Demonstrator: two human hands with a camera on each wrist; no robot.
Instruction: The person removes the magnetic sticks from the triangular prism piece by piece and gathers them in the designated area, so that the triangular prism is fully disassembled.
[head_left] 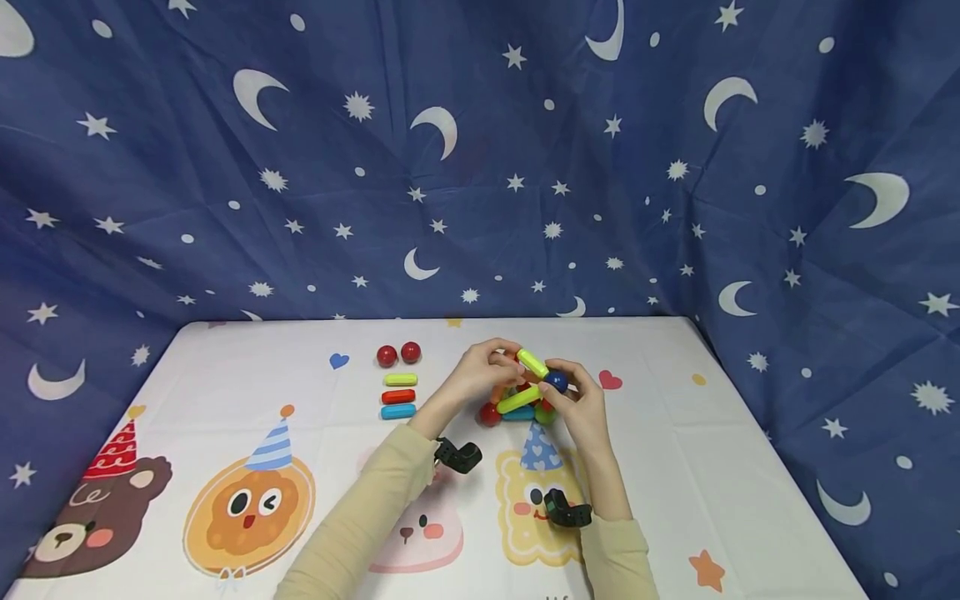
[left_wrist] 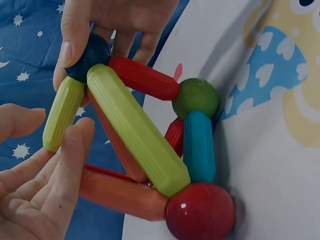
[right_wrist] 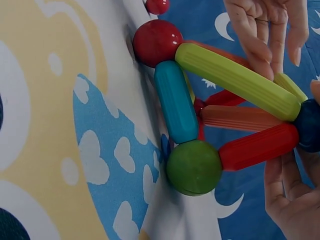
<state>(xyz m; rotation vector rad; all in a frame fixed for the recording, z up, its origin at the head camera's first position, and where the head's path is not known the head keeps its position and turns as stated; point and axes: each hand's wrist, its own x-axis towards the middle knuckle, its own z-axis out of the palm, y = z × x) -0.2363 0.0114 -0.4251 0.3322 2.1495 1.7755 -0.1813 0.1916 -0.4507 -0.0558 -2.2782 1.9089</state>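
My right hand (head_left: 588,410) pinches a dark blue ball (head_left: 556,382) at the top of a structure of magnetic sticks and balls. From that ball, a yellow-green stick (head_left: 520,399) slopes to a red ball (left_wrist: 200,211), and a red stick (left_wrist: 144,78) leads to a green ball (left_wrist: 195,97). A blue stick (left_wrist: 199,146) joins these two lower balls. Orange sticks (left_wrist: 125,197) show behind. Another yellow-green stick (left_wrist: 63,115) juts from the blue ball toward my left hand (head_left: 483,367), whose loosely spread fingers are right at its free end, the thumb apart from it.
Left of the structure, two red balls (head_left: 398,353) lie on the table (head_left: 285,367). In front of them are a yellow-green stick (head_left: 401,380), a red stick (head_left: 398,397) and a blue stick (head_left: 398,412). A dark blue curtain (head_left: 480,233) hangs behind the table.
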